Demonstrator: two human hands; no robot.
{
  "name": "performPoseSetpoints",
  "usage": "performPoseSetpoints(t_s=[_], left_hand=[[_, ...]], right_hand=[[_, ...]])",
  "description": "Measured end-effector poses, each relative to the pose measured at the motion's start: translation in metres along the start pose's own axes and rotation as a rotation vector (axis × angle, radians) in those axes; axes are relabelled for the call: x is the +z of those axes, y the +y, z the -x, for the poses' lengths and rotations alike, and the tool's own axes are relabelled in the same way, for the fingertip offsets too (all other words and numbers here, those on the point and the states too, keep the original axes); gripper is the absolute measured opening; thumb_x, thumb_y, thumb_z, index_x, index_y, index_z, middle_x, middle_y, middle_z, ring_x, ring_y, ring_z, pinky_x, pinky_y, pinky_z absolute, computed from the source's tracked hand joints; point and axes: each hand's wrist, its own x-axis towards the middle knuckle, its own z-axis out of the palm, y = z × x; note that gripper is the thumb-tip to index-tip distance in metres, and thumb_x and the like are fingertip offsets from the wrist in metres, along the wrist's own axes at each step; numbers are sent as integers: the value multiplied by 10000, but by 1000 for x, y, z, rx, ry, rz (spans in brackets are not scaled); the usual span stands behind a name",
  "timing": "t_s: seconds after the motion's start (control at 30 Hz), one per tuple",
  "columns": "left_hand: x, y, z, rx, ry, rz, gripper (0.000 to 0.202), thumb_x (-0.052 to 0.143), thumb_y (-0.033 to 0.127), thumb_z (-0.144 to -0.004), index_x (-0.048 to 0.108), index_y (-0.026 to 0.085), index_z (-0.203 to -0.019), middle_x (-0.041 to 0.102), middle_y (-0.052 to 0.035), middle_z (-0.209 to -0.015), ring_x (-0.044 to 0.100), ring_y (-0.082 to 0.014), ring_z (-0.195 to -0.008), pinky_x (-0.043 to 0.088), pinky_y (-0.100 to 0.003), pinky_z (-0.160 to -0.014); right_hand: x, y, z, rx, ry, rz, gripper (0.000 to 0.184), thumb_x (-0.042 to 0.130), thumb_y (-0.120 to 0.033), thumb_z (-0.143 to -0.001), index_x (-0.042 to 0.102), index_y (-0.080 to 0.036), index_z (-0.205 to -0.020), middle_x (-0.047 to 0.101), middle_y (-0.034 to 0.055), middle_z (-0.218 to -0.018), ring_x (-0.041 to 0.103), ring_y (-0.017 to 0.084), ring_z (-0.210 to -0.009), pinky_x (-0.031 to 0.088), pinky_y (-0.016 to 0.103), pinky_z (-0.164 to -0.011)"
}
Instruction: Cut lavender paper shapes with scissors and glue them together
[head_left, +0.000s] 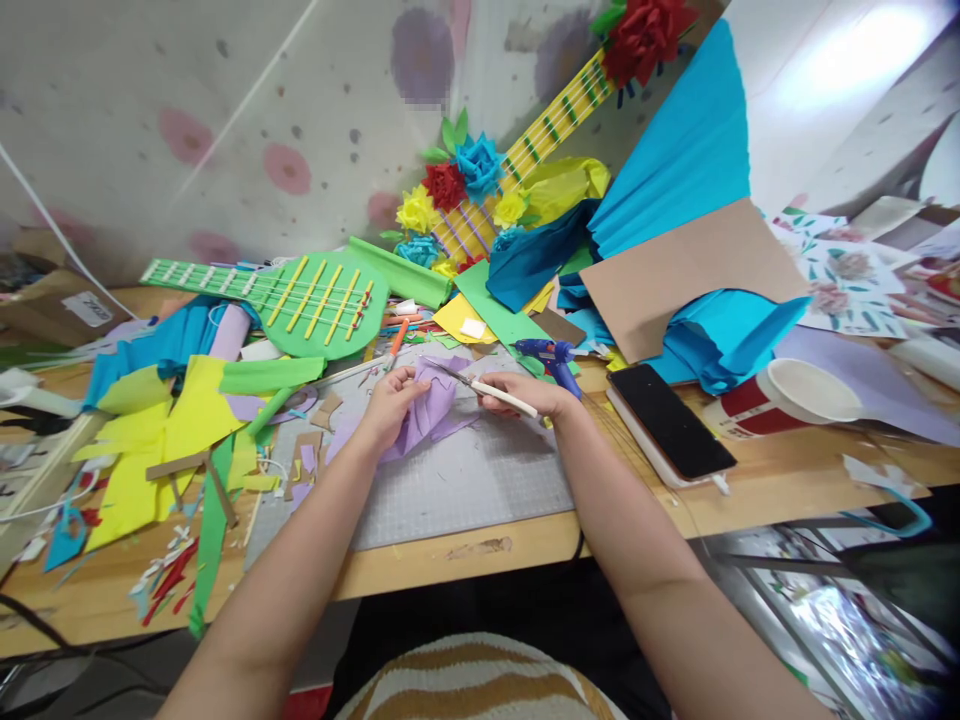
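Legible text: none | red-and-white cup [780,398] — print too small | box label [86,309] — characters unclear

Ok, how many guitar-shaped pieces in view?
2: a green guitar at back left, and a yellow guitar slanting up at back centre, partly covered by flowers. No others visible.

At the bottom centre of the frame I can make out a striped top [480,680], with broad bands of off-white and mustard brown. The cloth has a fine ribbed or knitted look, and its stripes bow upward in a rounded curve. My view takes in two bare arms: the left arm [300,560] runs to the lower left, the right arm [637,520] to the lower right, both slimmer at the wrist and wider towards the frame's edge. The left hand [394,402] and right hand [517,390] are bare too.
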Motion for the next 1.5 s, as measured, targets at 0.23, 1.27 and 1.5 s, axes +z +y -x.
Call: performPoseSetpoints(t_s=[0.23, 1.27, 1.5], left_hand=[[4, 0, -3, 0, -19, -5, 341, 790, 272, -487, 603, 132, -736, 631, 6, -612, 561, -92, -516, 422, -194, -509], [-14, 29, -7, -54, -242, -343, 177, 736, 230, -560, 609, 137, -641, 554, 16, -552, 440, -63, -440, 286, -177, -433], [-18, 39, -9, -163, -262, -375, 239, 750, 197, -558, 596, 150, -735, 564, 27, -540, 472, -69, -432, 283, -170, -420]], right_hand=[[-2, 1, 2, 7, -9, 34, 453, 570, -584, -706, 364, -193, -807, 323, -87, -567, 301, 32, -444, 224, 176, -383], [-1, -9, 12, -8, 16, 207, 387, 625, -490, -676, 403, -180, -744, 347, -91, -533, 315, 34, -413, 232, 179, -382], [-3, -5, 9, -5, 6, 251, 370, 627, -472, -681, 402, -182, -726, 357, -99, -479, 317, 38, -401, 216, 178, -386]])
